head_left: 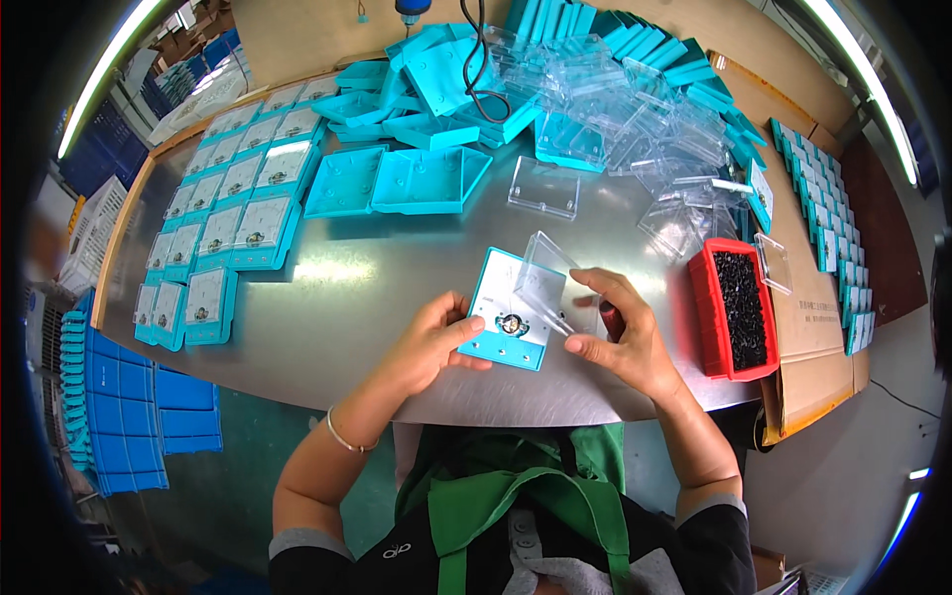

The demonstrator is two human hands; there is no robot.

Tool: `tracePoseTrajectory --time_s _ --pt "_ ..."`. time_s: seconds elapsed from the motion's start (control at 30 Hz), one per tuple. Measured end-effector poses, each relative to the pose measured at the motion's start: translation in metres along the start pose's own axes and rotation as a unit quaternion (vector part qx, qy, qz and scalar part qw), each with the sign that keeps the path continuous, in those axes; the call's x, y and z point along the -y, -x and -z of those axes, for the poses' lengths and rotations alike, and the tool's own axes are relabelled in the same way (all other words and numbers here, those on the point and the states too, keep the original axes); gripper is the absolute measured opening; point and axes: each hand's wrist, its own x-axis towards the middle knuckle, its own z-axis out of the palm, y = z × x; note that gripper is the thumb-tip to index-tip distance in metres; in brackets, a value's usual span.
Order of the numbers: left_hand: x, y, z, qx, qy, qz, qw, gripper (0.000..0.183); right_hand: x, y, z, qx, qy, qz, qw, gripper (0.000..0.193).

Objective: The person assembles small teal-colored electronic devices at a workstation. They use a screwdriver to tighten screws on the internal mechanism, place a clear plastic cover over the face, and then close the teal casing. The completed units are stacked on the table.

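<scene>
while the left hand [432, 342] pinches the teal box [495, 296] by its left edge, thumb on top, likely to steady it, the right hand [635, 345] pinches a clear cover [544, 282] thumb-to-forefinger, tilted over the box's right side. red handle [612, 321] tucked in that palm, presumably saves setting it down. box is at the metal table's [397, 260] near side: white face, round metallic part [512, 324], teal strip [516, 355] below.
</scene>
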Motion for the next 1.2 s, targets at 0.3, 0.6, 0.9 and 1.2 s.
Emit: tracePoseTrajectory --time_s 0.3,0.6,0.9,1.2 --pt "0.009 0.024 -0.033 0.035 0.18 0.003 0.983 0.038 0.014 0.004 -0.002 0.04 0.068 -0.004 0.997 0.064" --pt "0.011 0.027 -0.045 0.049 0.176 0.023 0.983 0.038 0.013 0.013 0.0 0.057 0.084 -0.023 0.995 0.064" --pt "0.013 0.025 -0.056 0.03 0.182 0.004 0.983 0.034 0.014 0.017 0.001 0.084 0.163 0.028 0.983 0.063" --pt "0.032 0.026 -0.049 0.016 0.111 -0.113 0.987 0.038 0.012 0.036 -0.003 0.043 -0.222 -0.209 0.951 0.046"
